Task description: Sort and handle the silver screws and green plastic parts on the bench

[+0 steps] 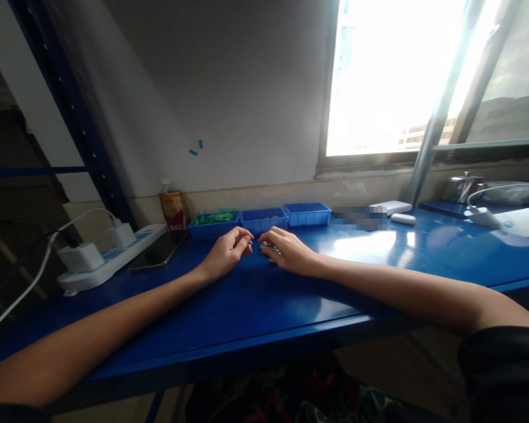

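Observation:
My left hand [227, 251] is just above the blue table, thumb and fingertips pinched on a small dark metal piece [251, 242], too small to name. To its right, my right hand [291, 251] is curled palm-down, with several small shiny metal parts [271, 249] between its thumb and fingers; their exact kind does not show. A narrow gap separates the two hands. Behind them stand three blue bins in a row: a left bin [212, 230] with green pieces [216, 218], a middle bin [264, 222] with small contents I cannot make out, and a right bin [307, 216].
At left, a white power strip [114, 256] with plugged-in chargers lies beside a phone [157, 251]; a drink bottle [173, 205] stands behind. White cases [403, 219] lie at the back right, near a metal pot [465, 187] and a white device [518, 223]. The table's edge [229, 352] runs in front.

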`<state>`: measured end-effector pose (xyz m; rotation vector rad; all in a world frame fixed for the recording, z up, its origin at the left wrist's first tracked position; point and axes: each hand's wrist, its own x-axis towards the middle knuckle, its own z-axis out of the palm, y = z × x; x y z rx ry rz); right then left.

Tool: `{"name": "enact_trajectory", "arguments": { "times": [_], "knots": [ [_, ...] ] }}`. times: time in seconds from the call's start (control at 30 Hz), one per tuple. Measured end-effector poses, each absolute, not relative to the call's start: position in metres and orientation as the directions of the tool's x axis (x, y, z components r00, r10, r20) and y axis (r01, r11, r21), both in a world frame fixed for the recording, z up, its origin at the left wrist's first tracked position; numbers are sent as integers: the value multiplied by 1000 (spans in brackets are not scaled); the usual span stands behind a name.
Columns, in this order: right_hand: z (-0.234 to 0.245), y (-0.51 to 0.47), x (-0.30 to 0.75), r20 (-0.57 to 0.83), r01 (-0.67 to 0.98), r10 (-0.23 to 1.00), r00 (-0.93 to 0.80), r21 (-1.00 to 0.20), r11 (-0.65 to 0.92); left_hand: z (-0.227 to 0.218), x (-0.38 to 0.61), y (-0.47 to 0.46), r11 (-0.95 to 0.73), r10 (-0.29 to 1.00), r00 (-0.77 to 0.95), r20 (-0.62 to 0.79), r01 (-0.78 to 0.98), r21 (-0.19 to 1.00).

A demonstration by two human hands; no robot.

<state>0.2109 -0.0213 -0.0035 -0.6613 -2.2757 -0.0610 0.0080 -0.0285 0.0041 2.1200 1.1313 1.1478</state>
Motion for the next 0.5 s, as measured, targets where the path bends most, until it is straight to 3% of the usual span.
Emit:
{"name": "enact_trajectory", "arguments": {
  "times": [0.13,0.3,0.5],
  "knots": [
    [-5,-20,212,651,486,458,-605,-153,860,3,6,-25,-514,857,254,448,398,759],
    [-6,-21,210,643,514,483,-594,-158,843,-1,10,-30,-557,826,360,435,400,727],
    [-2,-27,208,704,475,390,-593,-86,876,0,13,-39,-586,795,434,424,371,720]
  ]
}}
